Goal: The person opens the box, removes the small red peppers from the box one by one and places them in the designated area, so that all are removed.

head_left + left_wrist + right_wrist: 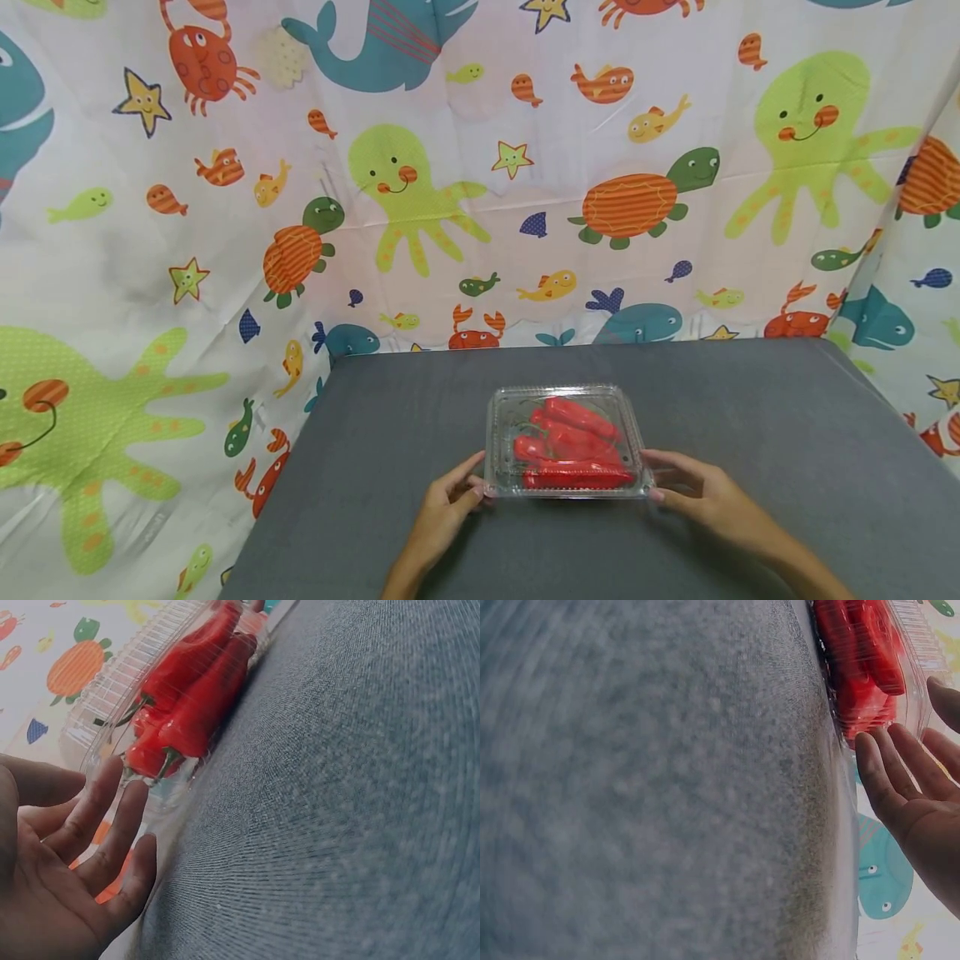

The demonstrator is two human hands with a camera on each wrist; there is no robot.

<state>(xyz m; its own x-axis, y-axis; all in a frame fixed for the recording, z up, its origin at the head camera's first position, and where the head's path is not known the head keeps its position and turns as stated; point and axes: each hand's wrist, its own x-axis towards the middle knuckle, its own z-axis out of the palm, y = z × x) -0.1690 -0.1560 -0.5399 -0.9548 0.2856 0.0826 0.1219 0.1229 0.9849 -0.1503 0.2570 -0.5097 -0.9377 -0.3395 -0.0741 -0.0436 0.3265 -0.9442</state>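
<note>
A clear plastic clamshell box (502, 425) sits on the grey table, its lid down over several red peppers (573, 437) with green stems. At the box's left end is my left hand (444, 512), its thumb and fingertips right at the near left corner. In the left wrist view its fingers (131, 806) are spread and loosely bent beside the rim. Opposite it, my right hand (708, 492) has its thumb at the near right corner. The right wrist view shows that hand's fingers (885, 772) nearly straight, tips right at the box's end.
Grey cloth covers the table (375, 467). Behind it and to the sides hangs a white curtain (450, 183) printed with sea animals, meeting the table's back edge.
</note>
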